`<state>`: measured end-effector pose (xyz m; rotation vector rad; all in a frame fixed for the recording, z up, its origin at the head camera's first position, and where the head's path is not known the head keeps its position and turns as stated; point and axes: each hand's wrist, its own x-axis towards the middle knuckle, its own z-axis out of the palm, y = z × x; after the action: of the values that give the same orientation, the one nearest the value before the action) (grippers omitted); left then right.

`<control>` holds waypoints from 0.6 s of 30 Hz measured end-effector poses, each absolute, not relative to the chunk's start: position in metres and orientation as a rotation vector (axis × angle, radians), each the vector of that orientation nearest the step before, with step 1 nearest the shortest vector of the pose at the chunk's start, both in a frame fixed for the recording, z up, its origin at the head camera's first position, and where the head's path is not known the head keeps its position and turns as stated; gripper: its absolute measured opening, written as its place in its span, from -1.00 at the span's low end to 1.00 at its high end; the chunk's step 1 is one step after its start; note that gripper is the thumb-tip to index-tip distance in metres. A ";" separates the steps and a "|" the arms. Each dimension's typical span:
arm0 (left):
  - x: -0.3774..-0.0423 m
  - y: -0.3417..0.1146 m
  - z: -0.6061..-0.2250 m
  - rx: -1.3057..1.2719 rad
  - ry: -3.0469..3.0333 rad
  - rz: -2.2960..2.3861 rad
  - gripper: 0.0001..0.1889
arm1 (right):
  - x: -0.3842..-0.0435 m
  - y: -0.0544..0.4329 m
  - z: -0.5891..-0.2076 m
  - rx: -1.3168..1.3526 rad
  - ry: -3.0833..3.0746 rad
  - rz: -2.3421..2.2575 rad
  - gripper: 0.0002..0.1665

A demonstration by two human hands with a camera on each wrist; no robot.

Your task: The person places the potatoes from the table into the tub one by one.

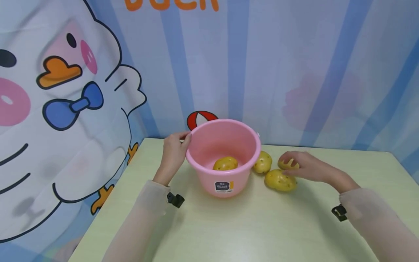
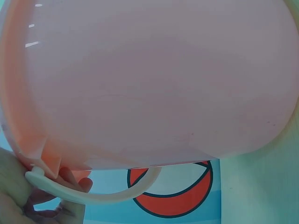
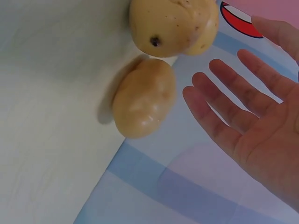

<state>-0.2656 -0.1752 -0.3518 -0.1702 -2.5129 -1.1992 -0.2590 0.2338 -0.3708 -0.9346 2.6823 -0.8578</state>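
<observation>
A pink plastic bucket (image 1: 229, 143) stands on the pale table, with one yellow potato (image 1: 225, 163) inside. My left hand (image 1: 182, 141) grips the bucket's left rim; in the left wrist view the bucket wall (image 2: 154, 79) fills the frame and fingers (image 2: 70, 179) curl by its white handle (image 2: 98, 195). Three potatoes lie right of the bucket: one against it (image 1: 263, 162), one in front (image 1: 280, 180), and one under my right hand (image 1: 289, 162). In the right wrist view that hand (image 3: 243, 112) is open, its fingers straight, just beside two potatoes (image 3: 144, 98) (image 3: 173, 25) and not touching them.
The table (image 1: 229, 225) sits in a corner of a cartoon-printed backdrop (image 1: 65, 91) that closes off the far and left sides. A red-and-white ball print (image 1: 199, 119) shows behind the bucket. Both forearms wear sheer sleeves with black wrist mounts.
</observation>
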 end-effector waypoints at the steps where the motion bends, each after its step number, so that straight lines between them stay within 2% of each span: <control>1: -0.266 -0.175 -0.352 -0.173 -2.512 -1.196 -0.64 | -0.259 0.233 -0.373 -0.935 2.679 -0.860 -0.59; 9: -0.265 -0.175 -0.351 -0.171 -2.506 -1.199 -0.64 | -0.261 0.228 -0.385 -0.913 2.690 -0.833 -0.44; 18: -0.265 -0.176 -0.351 -0.180 -2.497 -1.193 -0.65 | -0.262 0.222 -0.396 -0.970 2.776 -0.720 -0.41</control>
<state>-0.2646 -0.1757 -0.3510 -0.1802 -2.4968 -1.1931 -0.2617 0.2218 -0.3955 -0.9699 2.7762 -0.7197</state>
